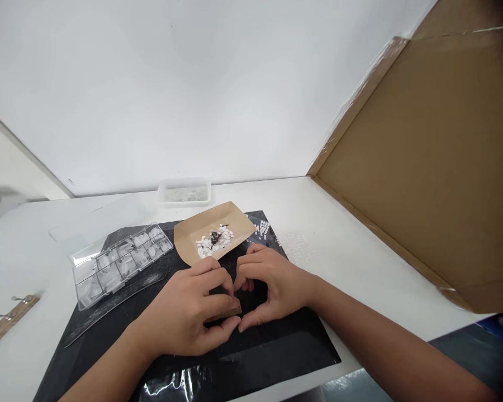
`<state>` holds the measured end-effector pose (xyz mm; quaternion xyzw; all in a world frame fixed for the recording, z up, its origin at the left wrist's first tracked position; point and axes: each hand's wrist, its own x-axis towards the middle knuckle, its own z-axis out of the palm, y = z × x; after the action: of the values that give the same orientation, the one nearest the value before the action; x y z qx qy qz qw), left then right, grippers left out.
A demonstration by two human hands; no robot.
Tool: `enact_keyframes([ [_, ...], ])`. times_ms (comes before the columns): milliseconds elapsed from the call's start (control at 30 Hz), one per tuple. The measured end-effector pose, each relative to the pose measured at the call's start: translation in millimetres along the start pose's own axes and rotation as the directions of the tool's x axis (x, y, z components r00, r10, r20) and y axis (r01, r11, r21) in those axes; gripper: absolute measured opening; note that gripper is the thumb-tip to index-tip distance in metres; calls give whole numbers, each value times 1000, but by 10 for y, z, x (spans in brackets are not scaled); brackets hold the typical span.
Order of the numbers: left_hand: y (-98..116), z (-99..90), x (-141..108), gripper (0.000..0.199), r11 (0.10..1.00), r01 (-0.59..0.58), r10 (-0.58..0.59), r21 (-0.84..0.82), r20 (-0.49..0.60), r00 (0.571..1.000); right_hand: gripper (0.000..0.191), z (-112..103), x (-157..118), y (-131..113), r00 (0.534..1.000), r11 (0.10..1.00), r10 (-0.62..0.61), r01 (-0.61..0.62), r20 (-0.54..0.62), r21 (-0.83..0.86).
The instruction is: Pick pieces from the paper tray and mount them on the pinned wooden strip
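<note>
My left hand is closed around a small brown block, which shows only partly between its thumb and fingers. Just right of it, my right hand is curved, its thumb and index finger apart. The right thumb tip meets the left thumb tip, and the right index tip is close to the block's far side. Both hands are over a black mat. Beyond them, a brown paper tray holds white flakes and some dark scraps.
A clear compartment box of whitish nail tips lies left, beside a dark curved strip. A translucent tub stands against the wall. Small white pieces lie right of the tray. Left is a wooden strip with metal clips; right, a cardboard panel.
</note>
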<state>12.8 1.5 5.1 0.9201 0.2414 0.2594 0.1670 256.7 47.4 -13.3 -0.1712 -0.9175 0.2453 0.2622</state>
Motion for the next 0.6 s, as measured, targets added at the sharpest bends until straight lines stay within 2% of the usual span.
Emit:
enact_keyframes([
  [133,3,33,-7,4,999,-39,40,31,-34,999,46,-103,-11,-19,999,1000,9,-9,-46,2],
  [267,-6,63,-19,7,988,-67,73,137,-38,997,32,-140,-24,-8,992,996,14,-25,-124,-89],
  [400,-6,95,-27,7,973,-88,97,213,-31,995,27,-150,-34,1,982,985,33,-63,-185,-158],
  [533,23,140,-15,6,949,-107,119,298,-24,993,25,-155,-34,-9,980,981,22,-59,-197,-185],
  [600,46,159,-9,12,933,-116,132,341,-25,991,25,-152,-32,-20,980,981,10,-48,-197,-188],
])
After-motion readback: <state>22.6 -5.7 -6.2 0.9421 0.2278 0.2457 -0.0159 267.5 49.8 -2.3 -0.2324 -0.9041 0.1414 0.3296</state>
